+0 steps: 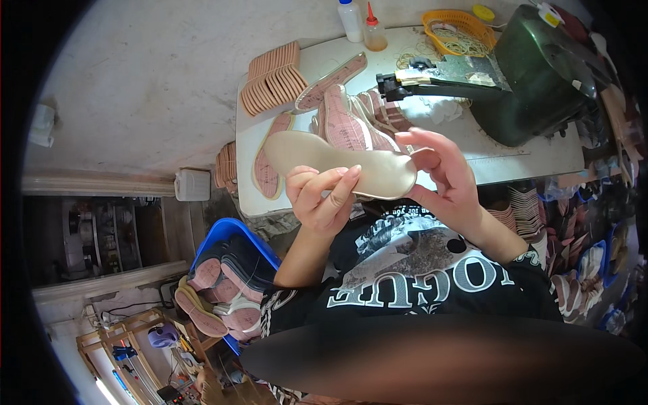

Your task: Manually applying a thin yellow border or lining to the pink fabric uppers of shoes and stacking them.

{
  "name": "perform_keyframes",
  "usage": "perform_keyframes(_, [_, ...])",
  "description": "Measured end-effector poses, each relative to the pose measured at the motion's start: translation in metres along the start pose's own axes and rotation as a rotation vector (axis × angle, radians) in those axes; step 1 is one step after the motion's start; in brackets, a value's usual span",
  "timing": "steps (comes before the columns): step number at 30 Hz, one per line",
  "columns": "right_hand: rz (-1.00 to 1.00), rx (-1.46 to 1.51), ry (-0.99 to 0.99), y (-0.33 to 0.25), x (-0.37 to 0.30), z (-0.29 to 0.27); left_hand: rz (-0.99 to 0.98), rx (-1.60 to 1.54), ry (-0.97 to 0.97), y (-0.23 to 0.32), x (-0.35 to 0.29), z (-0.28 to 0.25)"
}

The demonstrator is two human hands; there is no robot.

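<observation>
A shiny pale-gold insole (287, 150) is held up in front of me, over the near edge of the white table (496, 162). My left hand (322, 197) grips its near edge around the middle, thumb and fingertips on the glossy face. At the insole's right end, my right hand (447, 169) curls its fingers and thumb around the rim. Just beyond lie pink-lined insoles with pale edging (343, 121), heaped on the table and partly hidden by the held one. Another pink insole (265, 172) lies flat to the left.
Tan soles (271, 77) stand in a row at the back left. A dark green machine (533, 81) reaches its arm over the table's right side. Behind are a yellow basket (432, 21), a white bottle (351, 21) and a red-tipped bottle (374, 34). A blue crate (226, 229) holds sandals, lower left.
</observation>
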State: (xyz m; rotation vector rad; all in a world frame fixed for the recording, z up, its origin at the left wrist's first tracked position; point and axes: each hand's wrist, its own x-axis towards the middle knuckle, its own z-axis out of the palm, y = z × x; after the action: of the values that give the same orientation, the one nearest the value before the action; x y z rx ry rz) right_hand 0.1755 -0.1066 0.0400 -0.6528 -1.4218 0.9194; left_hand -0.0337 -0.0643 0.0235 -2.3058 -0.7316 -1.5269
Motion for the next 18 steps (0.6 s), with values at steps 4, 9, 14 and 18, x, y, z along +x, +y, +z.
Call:
perform_keyframes(4, [0.175,0.019,0.052,0.017,-0.015,-0.01,-0.197,-0.065,0.057,-0.012,-0.011,-0.006])
perform_keyframes(9, [0.428,0.17,0.136,0.035,-0.023,-0.029,-1.061,-0.38,0.024,-0.068,-0.014,0.0])
perform_keyframes(14, [0.486,0.205,0.05,0.031,-0.017,-0.018,-0.903,0.277,-0.374,-0.145,-0.102,0.026])
perform_keyframes(18, [0.534,0.085,0.052,0.03,-0.029,-0.043,-1.089,0.699,-0.41,-0.157,-0.134,-0.007])
